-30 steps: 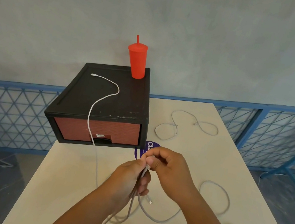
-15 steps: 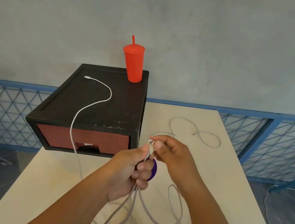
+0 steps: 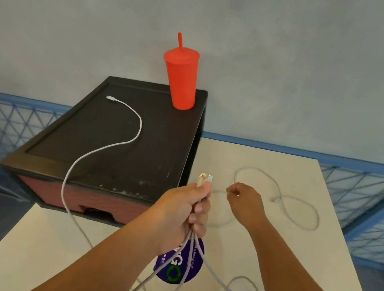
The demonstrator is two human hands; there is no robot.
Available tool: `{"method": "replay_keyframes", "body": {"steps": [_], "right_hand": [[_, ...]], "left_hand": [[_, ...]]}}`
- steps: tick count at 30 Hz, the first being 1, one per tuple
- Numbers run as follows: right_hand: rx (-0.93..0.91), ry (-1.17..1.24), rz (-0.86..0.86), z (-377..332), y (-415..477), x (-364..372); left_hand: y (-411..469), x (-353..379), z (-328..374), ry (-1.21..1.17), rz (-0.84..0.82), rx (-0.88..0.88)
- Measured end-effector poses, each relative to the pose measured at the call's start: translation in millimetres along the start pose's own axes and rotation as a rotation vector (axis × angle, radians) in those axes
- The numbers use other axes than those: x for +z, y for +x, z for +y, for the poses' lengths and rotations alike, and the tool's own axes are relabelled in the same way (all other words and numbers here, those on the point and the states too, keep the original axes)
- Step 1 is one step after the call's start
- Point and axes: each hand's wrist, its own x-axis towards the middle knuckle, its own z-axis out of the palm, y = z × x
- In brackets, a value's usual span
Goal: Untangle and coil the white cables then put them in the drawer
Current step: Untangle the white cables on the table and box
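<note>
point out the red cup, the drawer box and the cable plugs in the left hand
red cup (image 3: 182,80), head view, middle of its side wall
drawer box (image 3: 160,145), head view, bare black top
cable plugs (image 3: 205,178), head view, tips above the left hand (image 3: 182,214)

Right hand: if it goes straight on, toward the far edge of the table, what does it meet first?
Probably the loose cable loop lying on the table just beyond the right hand; depth is unclear, so it might pass above it.

Several white cable strands (image 3: 190,249) are hanging bunched below my fist, plugs (image 3: 206,177) sticking out on top. Another cable (image 3: 98,152) is snaking across the drawer (image 3: 110,204) unit's black top and over its closed reddish front. A third (image 3: 285,201) is lying looped on the table.
</note>
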Motion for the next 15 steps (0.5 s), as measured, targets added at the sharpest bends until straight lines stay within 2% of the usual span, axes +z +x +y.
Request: {"method": "replay_keyframes", "body": {"steps": [7,10,15], "right_hand": [[-0.046,-0.313,-0.175,36.0,52.0,33.4],[-0.055,-0.48,-0.156,43.6,60.4,42.1],[-0.047,-0.55,-0.119,48.4,64.9,52.0]], "left_hand": [[27.6,-3.5,3.3,0.082,0.072,-0.036],[32.9,-4.7,5.0,0.077,0.07,-0.038],[36.8,-5.0,5.2,0.077,0.067,-0.033]]}}
